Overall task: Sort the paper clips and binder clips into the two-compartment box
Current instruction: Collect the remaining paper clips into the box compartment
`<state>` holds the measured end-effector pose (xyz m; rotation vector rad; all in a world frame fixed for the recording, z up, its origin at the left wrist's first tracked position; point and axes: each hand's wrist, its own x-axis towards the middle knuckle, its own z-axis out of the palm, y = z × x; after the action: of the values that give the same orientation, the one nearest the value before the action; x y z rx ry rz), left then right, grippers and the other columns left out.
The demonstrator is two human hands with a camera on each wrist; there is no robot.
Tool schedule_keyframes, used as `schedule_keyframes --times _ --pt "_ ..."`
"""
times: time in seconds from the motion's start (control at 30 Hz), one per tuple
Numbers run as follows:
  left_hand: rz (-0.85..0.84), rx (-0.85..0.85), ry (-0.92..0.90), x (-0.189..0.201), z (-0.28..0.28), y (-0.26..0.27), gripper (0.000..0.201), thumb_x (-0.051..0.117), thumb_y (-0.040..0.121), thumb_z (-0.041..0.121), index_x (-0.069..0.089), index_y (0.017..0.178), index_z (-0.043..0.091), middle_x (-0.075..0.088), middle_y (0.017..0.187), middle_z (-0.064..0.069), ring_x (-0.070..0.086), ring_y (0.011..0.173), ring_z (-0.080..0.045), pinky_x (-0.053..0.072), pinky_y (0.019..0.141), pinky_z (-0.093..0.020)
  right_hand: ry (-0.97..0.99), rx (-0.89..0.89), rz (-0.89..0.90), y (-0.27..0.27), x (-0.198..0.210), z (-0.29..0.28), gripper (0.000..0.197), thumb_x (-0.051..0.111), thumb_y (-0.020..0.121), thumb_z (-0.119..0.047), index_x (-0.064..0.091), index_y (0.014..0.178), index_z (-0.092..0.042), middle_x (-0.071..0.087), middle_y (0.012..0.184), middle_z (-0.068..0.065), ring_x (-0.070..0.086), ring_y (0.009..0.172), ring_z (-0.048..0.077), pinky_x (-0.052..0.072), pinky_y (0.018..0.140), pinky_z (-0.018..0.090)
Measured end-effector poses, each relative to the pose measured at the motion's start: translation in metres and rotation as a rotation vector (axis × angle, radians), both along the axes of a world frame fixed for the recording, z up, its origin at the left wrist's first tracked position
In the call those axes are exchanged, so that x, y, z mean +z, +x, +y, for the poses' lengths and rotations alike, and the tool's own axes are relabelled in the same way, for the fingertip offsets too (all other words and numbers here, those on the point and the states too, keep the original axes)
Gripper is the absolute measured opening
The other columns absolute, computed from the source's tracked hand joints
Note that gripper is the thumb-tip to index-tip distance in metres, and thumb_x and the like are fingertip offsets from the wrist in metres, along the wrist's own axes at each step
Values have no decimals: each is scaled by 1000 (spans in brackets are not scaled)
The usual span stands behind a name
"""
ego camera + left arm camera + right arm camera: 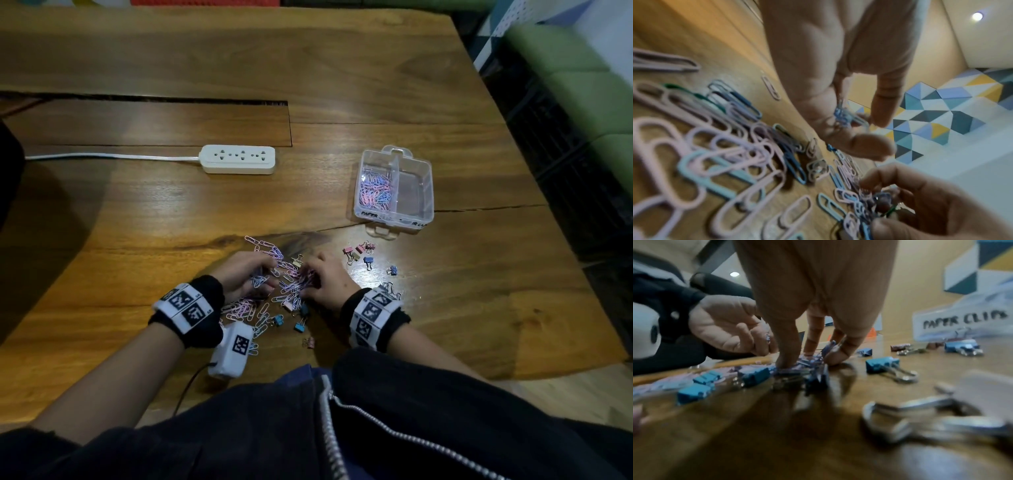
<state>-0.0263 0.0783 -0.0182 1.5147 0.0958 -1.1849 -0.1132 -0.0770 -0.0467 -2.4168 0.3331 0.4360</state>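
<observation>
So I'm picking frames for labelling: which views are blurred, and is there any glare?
Head view: sharp but dim, lamp glare on the table beside the right hand. Left wrist: nearby paper clips soft. Right wrist: foreground binder clip heavily blurred, box label still readable.

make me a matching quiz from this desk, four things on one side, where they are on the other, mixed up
Things:
1. power strip
2. clear box
3. pink and blue binder clips
4. left hand

Places:
A. loose on the table just in front of the box
B. far side of the table, cord running off to the left
C. in the clip pile, holding paper clips
D. right of the power strip, paper clips in its left compartment

Pairs: 1-B, 2-D, 3-A, 4-C
</observation>
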Motion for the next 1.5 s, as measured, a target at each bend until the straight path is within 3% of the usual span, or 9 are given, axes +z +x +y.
schedule_keyframes --times 0.13,0.27,0.43,0.63,0.8,1.03,1.2,1.33,1.5 --pt "-30 12 59 -4 8 1 12 46 90 1 56 92 6 58 80 -9 55 66 -17 52 48 -18 -93 164 -81 0 2 -1 32 63 81 -11 58 113 -8 46 120 12 44 112 26 40 100 41" --pt "-203 -113 276 -5 13 -3 11 54 90 23 57 90 12 52 65 -2 46 50 -12 42 43 -21 -198 282 -49 -3 6 -7 29 54 86 -7 51 115 -6 46 123 10 45 112 24 41 98 35" --pt "-666 -549 579 0 20 -15 23 73 75 24 56 89 17 61 106 -4 56 99 -18 45 80 -26 -219 264 -27 -5 8 -13 25 50 86 -1 51 110 -7 51 117 9 47 108 23 42 90 32" --pt "-732 -703 682 1 44 -22 61 75 71 26 45 122 14 52 131 -6 50 119 -20 41 97 -28 -139 168 -37 -6 1 -20 39 58 80 2 53 117 -11 52 119 5 46 111 21 41 98 32" --pt "-821 -708 634 -10 49 -25 15 59 86 31 49 87 20 59 103 -3 51 88 -13 45 81 -25 334 -288 36 -9 9 -27 13 45 92 -9 54 89 -16 53 86 -4 50 79 10 44 68 20" --pt "-789 -631 507 -17 36 -20 27 53 89 33 41 68 21 42 83 3 41 74 -10 36 62 -18 1112 -716 197 -16 18 -26 27 30 90 -7 48 69 -9 46 67 3 39 51 11 30 44 18" --pt "-392 -177 159 -7 24 -14 27 39 94 8 43 68 13 42 69 -1 37 55 -9 33 52 -17 757 -537 188 -7 22 -11 29 44 92 -22 46 63 -17 45 65 0 39 51 9 31 45 17" --pt "-55 136 -151 -6 19 -8 25 29 87 1 39 67 12 53 64 -6 42 42 -10 35 37 -14 233 -50 91 -6 20 2 11 63 82 -17 56 90 -15 60 98 4 56 87 15 48 78 29" --pt "56 176 -238 2 6 -6 23 25 84 7 37 65 12 53 49 -2 40 36 -12 31 33 -11 -71 184 46 -1 17 3 26 59 85 -19 56 110 -16 53 116 9 50 108 24 43 93 36"
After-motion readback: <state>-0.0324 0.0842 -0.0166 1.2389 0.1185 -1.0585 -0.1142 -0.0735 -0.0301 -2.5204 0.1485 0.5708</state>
